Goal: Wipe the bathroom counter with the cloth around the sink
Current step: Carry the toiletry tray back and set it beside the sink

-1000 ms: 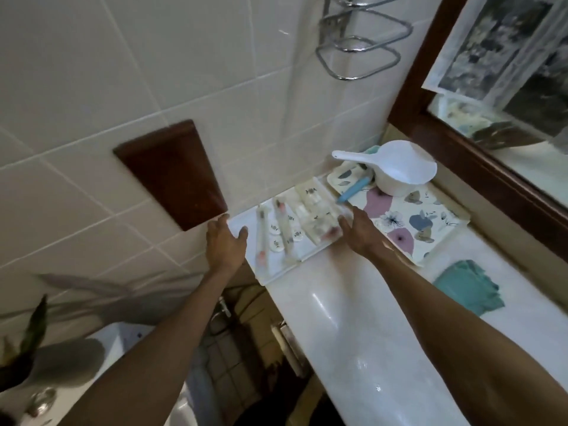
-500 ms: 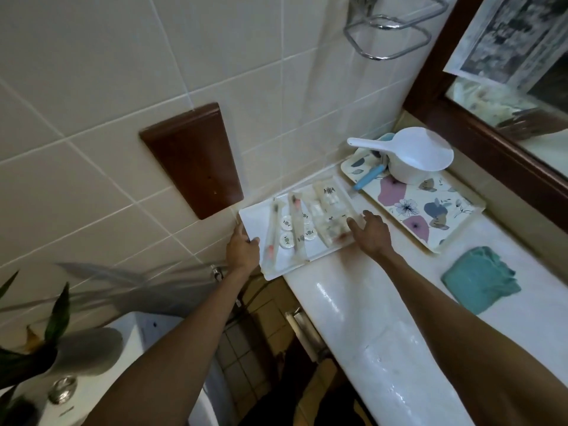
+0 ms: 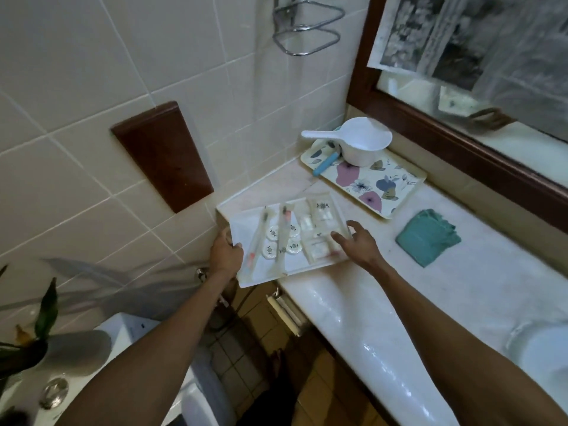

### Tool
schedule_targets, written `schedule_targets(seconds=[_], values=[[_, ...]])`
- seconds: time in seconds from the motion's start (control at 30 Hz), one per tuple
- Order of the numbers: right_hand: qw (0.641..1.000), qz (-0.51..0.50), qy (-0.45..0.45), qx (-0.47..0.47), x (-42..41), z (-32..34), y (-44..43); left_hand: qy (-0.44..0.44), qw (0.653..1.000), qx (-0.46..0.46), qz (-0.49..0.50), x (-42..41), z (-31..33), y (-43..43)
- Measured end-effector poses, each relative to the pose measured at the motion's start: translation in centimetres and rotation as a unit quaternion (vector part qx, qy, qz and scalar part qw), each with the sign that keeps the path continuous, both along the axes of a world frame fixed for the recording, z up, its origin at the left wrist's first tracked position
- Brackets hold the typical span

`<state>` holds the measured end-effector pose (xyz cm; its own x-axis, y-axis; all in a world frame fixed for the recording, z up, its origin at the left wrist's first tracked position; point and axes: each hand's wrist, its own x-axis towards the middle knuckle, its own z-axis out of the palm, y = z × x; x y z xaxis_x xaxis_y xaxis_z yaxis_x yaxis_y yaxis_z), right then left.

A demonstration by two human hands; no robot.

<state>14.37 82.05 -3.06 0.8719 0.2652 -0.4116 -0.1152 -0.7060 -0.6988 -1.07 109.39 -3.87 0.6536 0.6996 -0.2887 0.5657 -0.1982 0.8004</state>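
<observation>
My left hand [image 3: 226, 256] grips the white tray [image 3: 246, 229] by its left edge, part of it overhanging the counter [image 3: 384, 290] end. My right hand [image 3: 358, 245] rests on its right side, fingers spread. The cloth [image 3: 427, 236] lies untouched near the floral tray [image 3: 399, 182].

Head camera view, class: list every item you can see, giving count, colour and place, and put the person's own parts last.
Amenity tray: one, white, counter's left end, overhanging the edge.
Toothbrushes: two, wrapped, on that tray.
Floral tray: one, cream, back corner.
Scoop: one, white, on the floral tray.
Cloth: one, teal, on the counter, untouched.
Sink: one, white, far right.
Wooden panel: one, brown, on the tiled wall.
Towel ring: one, chrome, on the wall.
Mirror frame: one, dark wood.
Plant: one, green, lower left.
Left hand: gripping tray's left edge.
Right hand: on tray's right edge.
</observation>
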Motion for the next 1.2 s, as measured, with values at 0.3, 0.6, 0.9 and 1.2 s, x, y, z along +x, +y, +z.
schedule_targets(seconds=[0.3,0.6,0.9,1.2], values=[[0.990,-0.062,-0.123,0.011,-7.7,6.6,-18.6,-0.046,0.989,0.064,-0.125,0.4,5.0,-14.4],[0.962,-0.193,-0.193,-0.010,-20.5,12.0,-39.7,-0.128,0.953,0.023,-0.274,-2.6,8.7,-34.5],[0.911,-0.348,-0.222,-0.021,-30.6,17.2,-55.7,-0.165,0.895,0.002,-0.415,-3.3,14.1,-53.1],[0.847,-0.482,-0.210,-0.084,-35.3,18.6,-66.7,-0.165,0.835,-0.034,-0.524,-0.6,16.0,-68.7]])
